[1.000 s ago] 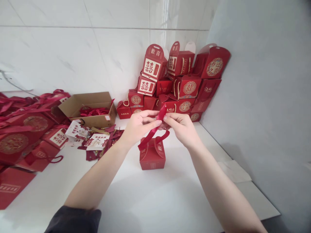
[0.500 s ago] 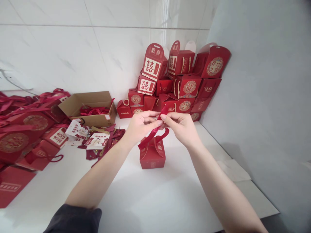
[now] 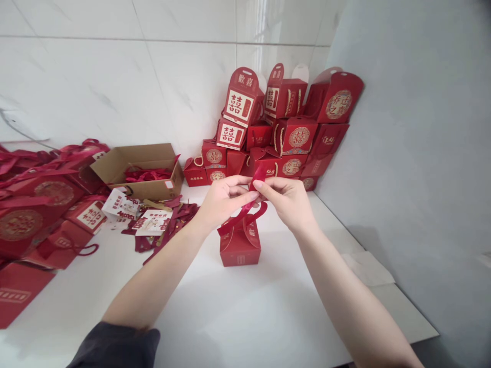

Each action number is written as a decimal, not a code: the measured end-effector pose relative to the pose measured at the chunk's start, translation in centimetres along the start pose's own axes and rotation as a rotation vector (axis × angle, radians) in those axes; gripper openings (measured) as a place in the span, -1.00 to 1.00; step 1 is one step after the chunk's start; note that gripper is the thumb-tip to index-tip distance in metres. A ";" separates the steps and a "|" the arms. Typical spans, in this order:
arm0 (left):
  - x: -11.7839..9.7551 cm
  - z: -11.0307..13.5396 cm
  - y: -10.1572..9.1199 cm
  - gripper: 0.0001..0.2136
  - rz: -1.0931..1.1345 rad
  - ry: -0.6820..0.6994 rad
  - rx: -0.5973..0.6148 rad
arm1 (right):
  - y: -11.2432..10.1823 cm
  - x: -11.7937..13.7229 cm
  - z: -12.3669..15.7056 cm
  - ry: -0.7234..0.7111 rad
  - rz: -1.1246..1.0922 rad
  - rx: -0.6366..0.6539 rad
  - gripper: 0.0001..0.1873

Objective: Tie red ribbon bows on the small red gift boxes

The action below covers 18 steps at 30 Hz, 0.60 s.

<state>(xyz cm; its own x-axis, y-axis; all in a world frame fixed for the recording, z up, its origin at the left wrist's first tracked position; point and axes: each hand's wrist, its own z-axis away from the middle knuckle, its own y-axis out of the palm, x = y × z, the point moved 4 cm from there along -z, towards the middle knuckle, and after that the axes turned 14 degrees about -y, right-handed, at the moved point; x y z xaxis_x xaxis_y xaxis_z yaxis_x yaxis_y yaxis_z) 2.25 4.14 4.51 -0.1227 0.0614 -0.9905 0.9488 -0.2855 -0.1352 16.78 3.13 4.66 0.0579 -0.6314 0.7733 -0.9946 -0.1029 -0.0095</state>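
A small red gift box [image 3: 240, 249] stands upright on the white table, its top flaps folded together. Above it, a shiny red ribbon [image 3: 259, 175] runs up between my hands, with one tail hanging down to the left over the box top. My left hand [image 3: 226, 199] pinches the ribbon between thumb and fingers. From the other side, my right hand [image 3: 286, 199] pinches it too, thumb tips nearly meeting. A ribbon loop curves below the right fingers. Part of the ribbon is hidden behind the fingers.
Stacked red gift boxes [image 3: 299, 137] line the wall at the back right. An open cardboard box [image 3: 153, 190] holds red ribbons. Beside it lie printed white cards [image 3: 153, 223] and dark red ribbon pieces [image 3: 180, 214]. More red boxes [image 3: 26, 225] crowd the left side.
The hands stay at nearly the same spot above the box. The hanging ribbon tail has shifted slightly near the left thumb; the box has not moved on the table.
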 end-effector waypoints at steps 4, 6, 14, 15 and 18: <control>-0.1 0.1 0.0 -0.68 -0.018 -0.011 0.021 | -0.2 0.3 0.0 -0.026 0.053 -0.025 -0.71; -0.1 0.1 -0.1 -0.67 -0.022 -0.011 0.026 | -0.2 0.3 0.1 -0.022 0.049 -0.026 -0.73; 0.0 0.0 -0.1 -0.66 -0.033 -0.020 0.014 | -0.2 0.4 0.1 -0.008 0.019 -0.010 -0.74; -0.1 0.0 -0.1 -0.66 -0.039 -0.023 0.012 | -0.2 0.4 0.1 -0.007 0.021 -0.007 -0.75; -0.1 0.0 -0.2 -0.66 -0.047 -0.024 0.016 | -0.3 0.4 0.1 -0.007 0.022 0.005 -0.74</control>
<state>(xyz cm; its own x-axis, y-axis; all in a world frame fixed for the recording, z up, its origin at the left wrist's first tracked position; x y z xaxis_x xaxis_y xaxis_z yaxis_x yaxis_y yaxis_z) 2.07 4.16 4.63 -0.1744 0.0520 -0.9833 0.9370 -0.2981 -0.1820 17.07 2.82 4.97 0.0364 -0.6386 0.7687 -0.9953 -0.0926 -0.0298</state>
